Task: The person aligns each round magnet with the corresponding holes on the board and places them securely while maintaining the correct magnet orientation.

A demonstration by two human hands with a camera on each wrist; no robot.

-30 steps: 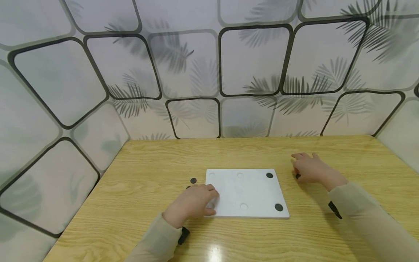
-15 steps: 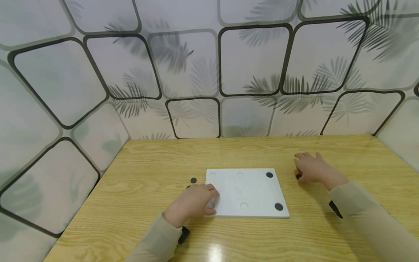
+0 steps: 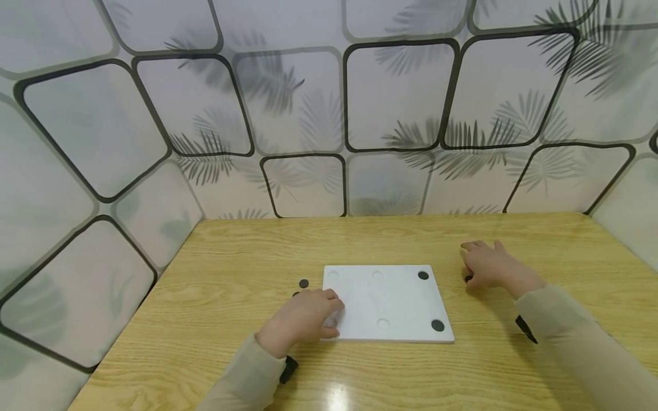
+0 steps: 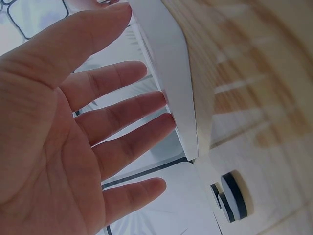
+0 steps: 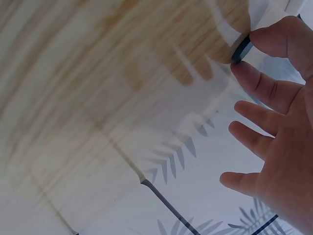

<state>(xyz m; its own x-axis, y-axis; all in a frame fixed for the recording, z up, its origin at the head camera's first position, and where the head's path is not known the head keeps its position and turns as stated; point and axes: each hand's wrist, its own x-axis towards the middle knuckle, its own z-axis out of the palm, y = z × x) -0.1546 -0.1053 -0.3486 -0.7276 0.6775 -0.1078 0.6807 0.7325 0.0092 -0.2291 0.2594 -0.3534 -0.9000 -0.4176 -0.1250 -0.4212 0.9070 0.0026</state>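
A white board [image 3: 385, 302] with round recesses lies on the wooden table. My left hand [image 3: 308, 317] rests over its left edge, and in the left wrist view the straight, spread fingers [image 4: 142, 132] reach the board's side. Right of the board, my right hand [image 3: 488, 265] pinches a black disc [image 5: 241, 48] on its edge between thumb and forefinger, low over the table; the other fingers are spread. Two black discs sit in the board's right side, one at the far corner [image 3: 423, 275] and one at the near corner [image 3: 437, 325].
Left of the board lies a loose black disc [image 3: 304, 283], with another [image 3: 295, 294] partly hidden behind my left hand. The table [image 3: 247, 245] ends at a patterned wall covering [image 3: 308, 125] at the back and left.
My right hand has shifted very slightly to the right with the black disc. The left hand and the board have stayed in place.
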